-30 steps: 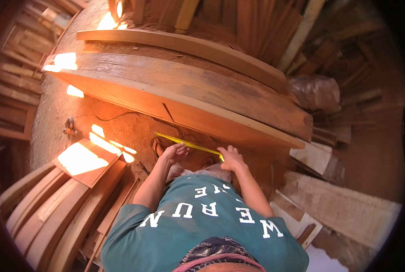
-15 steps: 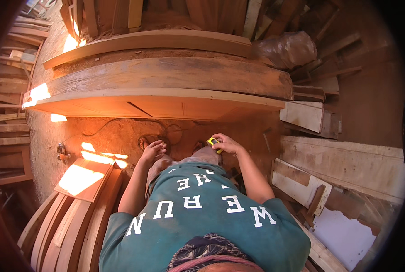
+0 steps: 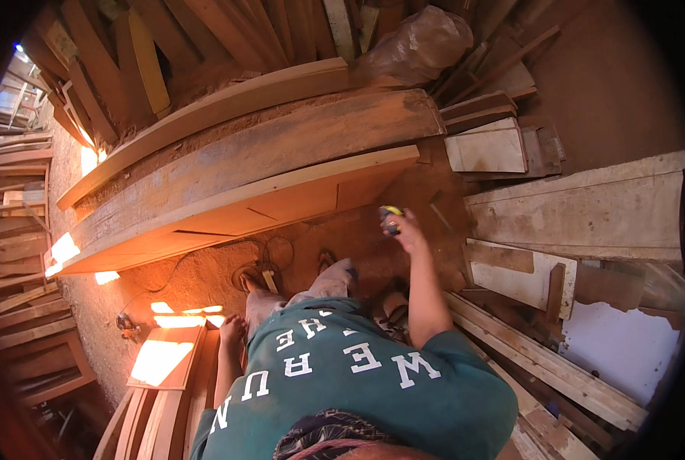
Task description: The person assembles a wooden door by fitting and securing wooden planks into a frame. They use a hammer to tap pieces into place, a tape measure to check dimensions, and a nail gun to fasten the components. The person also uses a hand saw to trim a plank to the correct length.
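My right hand (image 3: 408, 231) is closed round a yellow and black tape measure (image 3: 391, 219), held out near the right end of a long wooden panel (image 3: 296, 201). The panel lies along a thick weathered beam (image 3: 281, 136), and dark slots show in its near face. Low on my left, beside a stack of boards (image 3: 175, 414), my left hand (image 3: 233, 330) has loosely bent fingers and nothing visible in it. A short flat board (image 3: 191, 354) tops that stack, partly in bright sunlight.
A cable (image 3: 175, 270) runs over the dusty floor near my feet to a small tool (image 3: 128, 325). Planks (image 3: 151, 54) lean at the back beside a plastic-wrapped bundle (image 3: 427, 44). Pale boards (image 3: 580, 207) and long timbers (image 3: 542, 360) lie on my right.
My right hand has moved forward and right with the tape measure. The left hand has dropped back toward the board stack. My view has turned, so the panel now slants up to the right.
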Motion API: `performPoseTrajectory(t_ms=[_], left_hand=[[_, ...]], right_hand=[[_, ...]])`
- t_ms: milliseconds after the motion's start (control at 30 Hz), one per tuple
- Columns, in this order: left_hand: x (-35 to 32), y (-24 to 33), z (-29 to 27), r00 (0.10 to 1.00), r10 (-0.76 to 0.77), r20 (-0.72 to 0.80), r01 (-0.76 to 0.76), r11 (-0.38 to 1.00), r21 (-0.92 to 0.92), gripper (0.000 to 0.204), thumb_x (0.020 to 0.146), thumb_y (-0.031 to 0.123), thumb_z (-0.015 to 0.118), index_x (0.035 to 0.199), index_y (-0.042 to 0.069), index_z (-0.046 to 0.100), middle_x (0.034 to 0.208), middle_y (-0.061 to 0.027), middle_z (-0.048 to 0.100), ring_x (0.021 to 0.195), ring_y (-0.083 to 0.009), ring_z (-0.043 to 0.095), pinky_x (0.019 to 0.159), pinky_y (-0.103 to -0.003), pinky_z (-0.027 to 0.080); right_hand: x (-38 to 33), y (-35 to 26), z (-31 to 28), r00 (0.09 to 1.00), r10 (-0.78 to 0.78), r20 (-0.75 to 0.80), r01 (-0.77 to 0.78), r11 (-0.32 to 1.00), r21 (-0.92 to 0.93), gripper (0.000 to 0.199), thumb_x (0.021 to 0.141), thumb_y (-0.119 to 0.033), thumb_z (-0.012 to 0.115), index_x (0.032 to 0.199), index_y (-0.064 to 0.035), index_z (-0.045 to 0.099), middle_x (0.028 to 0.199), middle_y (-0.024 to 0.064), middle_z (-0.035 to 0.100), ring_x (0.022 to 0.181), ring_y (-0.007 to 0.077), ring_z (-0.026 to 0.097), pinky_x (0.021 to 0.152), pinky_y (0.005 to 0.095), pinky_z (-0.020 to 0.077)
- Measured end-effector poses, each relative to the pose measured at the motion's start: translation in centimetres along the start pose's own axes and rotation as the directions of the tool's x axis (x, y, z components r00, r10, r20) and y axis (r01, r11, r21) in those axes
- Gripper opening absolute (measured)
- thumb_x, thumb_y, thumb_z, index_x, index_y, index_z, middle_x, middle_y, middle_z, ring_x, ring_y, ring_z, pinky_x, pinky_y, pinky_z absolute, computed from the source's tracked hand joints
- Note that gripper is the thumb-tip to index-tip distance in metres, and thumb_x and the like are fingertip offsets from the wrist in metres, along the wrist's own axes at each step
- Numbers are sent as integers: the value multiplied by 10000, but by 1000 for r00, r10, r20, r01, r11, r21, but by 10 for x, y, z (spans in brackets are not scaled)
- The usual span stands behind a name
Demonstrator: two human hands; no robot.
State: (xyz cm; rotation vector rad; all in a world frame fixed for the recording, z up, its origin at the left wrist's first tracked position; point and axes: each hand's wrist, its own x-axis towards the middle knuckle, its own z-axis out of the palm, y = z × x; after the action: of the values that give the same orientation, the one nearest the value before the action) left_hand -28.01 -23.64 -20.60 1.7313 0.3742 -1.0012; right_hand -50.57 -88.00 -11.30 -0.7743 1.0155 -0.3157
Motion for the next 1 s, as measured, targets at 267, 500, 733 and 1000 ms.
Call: performPoseTrajectory(t_ms=[267,500,733,1000], left_hand=[[-85,70,41,954,-209,-214,152,955,-256,373,889,-16,579,1261,-45,575,773,-44,558,565,-138,525,473,-293,430],[-107,84,49,959,-77,-274,175,918,355,465,923,158,682,1327,-46,573,1054,-148,709,778,-185,678,684,-307,558],[-108,90,61,942,-84,-325,203,913,355,524,881,181,726,1337,-35,588,1164,-197,710,942,-223,712,808,-333,576],[-141,62,63,894,-135,-427,305,882,360,575,813,283,750,1290,-19,637,1235,-211,691,1106,-290,691,972,-343,534]], right_hand=[[125,-145,-87,791,-276,-547,259,960,-110,254,864,-222,751,1027,-72,627,844,74,676,652,205,662,503,311,530],[237,-215,-42,913,-249,-324,156,945,-286,408,796,-306,839,1100,-137,626,911,43,699,710,201,667,677,367,500],[312,-208,-94,970,-39,-240,-24,967,-253,516,867,-271,794,1320,-145,582,1186,42,641,1026,217,615,834,380,536],[303,-206,-44,892,-136,-431,-42,925,-379,468,885,-309,787,1247,-59,629,1122,84,671,908,234,640,731,357,543]])
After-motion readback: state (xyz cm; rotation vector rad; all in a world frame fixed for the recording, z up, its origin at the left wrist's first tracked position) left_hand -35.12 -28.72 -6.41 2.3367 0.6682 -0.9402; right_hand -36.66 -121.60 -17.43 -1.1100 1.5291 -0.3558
